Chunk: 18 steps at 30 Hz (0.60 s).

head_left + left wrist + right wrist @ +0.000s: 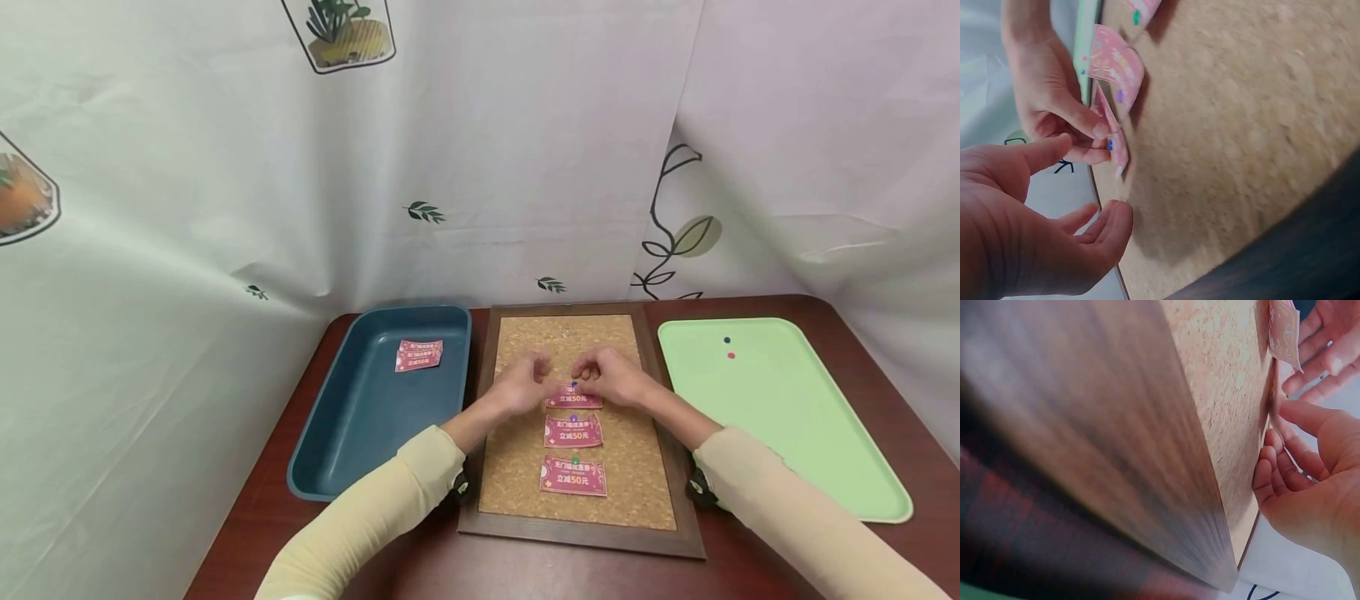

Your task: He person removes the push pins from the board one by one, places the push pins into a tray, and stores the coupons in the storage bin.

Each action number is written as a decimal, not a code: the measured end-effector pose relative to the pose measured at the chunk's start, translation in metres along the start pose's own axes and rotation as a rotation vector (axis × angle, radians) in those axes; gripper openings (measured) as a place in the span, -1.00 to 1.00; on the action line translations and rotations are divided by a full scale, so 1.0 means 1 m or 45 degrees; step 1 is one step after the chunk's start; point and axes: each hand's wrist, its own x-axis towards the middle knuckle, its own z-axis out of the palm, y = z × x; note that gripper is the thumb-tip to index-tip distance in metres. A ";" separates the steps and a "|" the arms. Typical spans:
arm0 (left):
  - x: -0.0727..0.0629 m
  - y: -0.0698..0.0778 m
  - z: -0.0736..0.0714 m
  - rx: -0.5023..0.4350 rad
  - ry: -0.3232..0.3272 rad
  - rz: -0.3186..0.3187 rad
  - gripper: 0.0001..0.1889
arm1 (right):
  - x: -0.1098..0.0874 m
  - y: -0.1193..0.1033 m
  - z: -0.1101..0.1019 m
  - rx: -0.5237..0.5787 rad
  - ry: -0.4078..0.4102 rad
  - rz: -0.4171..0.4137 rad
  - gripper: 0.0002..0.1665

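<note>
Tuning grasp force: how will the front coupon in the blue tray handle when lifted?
The front coupon looks like thin paper, so probably light and floppy; the similar purple-pinned coupon curls off the corkboard. It may drag the rear coupon along, since the two overlap in the blue tray.

pink coupons (573,481) with white and yellow lettering at centre, blue, purple and green pins (575,460), speckled tan corkboard (641,492), brown wood-grain frame (577,534), dark blue tray (367,425) at left, pale green tray (780,408) at right, reddish-brown worktop (262,504), white backdrop (510,142) with dark leaf prints (425,212)
</note>
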 end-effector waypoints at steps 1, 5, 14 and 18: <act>0.001 -0.001 0.001 0.039 0.010 0.003 -0.50 | 0.000 0.000 0.001 0.000 0.000 0.011 -0.88; 0.002 -0.003 0.004 0.120 0.039 0.023 -0.65 | 0.001 -0.001 0.002 -0.002 0.006 0.052 -0.92; 0.010 -0.009 0.006 0.149 0.056 0.061 -0.83 | 0.003 -0.002 0.003 -0.023 -0.004 0.073 -0.96; 0.011 -0.010 0.006 0.149 0.057 0.058 -0.84 | 0.003 -0.001 0.003 -0.038 0.005 0.072 -0.94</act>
